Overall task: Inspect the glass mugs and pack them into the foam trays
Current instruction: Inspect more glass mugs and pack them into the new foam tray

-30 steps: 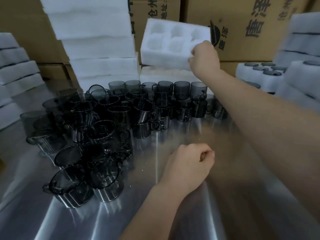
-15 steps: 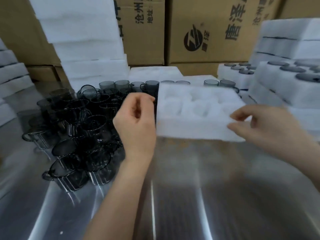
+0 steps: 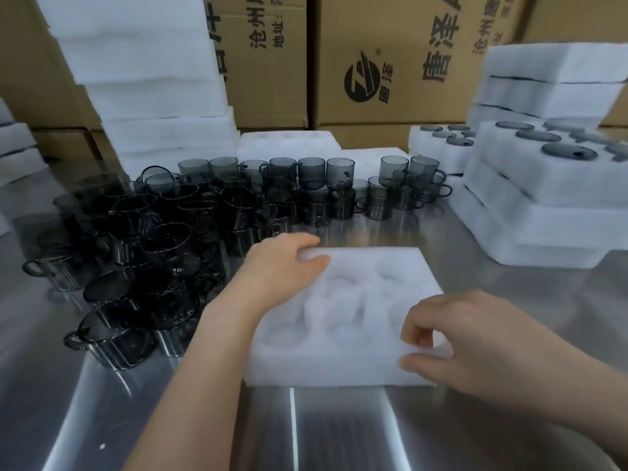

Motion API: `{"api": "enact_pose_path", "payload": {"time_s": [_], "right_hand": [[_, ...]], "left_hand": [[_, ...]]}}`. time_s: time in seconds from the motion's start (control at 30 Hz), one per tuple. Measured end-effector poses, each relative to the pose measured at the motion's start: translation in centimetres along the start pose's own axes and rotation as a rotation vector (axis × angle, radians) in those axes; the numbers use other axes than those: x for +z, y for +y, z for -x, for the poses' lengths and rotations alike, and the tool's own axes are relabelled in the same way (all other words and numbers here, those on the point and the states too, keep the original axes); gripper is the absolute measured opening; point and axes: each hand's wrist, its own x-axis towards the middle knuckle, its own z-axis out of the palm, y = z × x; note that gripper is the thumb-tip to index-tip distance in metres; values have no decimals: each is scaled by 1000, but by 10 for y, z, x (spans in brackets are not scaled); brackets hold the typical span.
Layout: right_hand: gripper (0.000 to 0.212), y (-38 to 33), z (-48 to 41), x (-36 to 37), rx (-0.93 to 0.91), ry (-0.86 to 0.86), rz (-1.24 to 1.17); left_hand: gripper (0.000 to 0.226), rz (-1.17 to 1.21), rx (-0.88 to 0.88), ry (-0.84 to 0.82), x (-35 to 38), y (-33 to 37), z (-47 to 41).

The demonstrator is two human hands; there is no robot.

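Observation:
A white foam tray (image 3: 343,362) with several empty round pockets lies flat on the steel table (image 3: 339,433) in front of me. My left hand (image 3: 278,266) rests on its far left corner, fingers spread over the edge. My right hand (image 3: 452,338) pinches the tray's near right corner between thumb and fingers. A dense crowd of smoky grey glass mugs (image 3: 170,232) covers the table to the left and behind the tray, some stacked two high along the back row (image 3: 312,171).
A tall stack of foam trays (image 3: 149,79) rises at the back left. Packed trays with mugs in them (image 3: 543,171) are stacked at the right. Cardboard boxes (image 3: 390,62) line the back. More foam (image 3: 17,147) sits at the far left edge.
The foam tray came down from the back stack, carried by my right hand, and now lies flat on the table. My left hand has moved onto its far left corner.

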Motion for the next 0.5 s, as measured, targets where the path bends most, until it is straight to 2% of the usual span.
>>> {"api": "enact_pose_path", "payload": {"time_s": [0.1,0.2,0.3,0.37,0.5], "right_hand": [[30,12,-14,-16,-4,-111,-187],[27,29,-56,-30,-9,104,-475],[12,42,-125,-28,45,320,-571],[19,44,-171,-19,75,280,-484],[56,46,-230,5,126,63,-339]], "left_hand": [[46,-59,-31,-21,1,2,2],[45,-43,-39,-6,1,3,2],[44,-67,-51,-12,1,4,3],[43,-83,-52,-17,1,5,3],[35,-52,-47,3,2,4,4]]}}
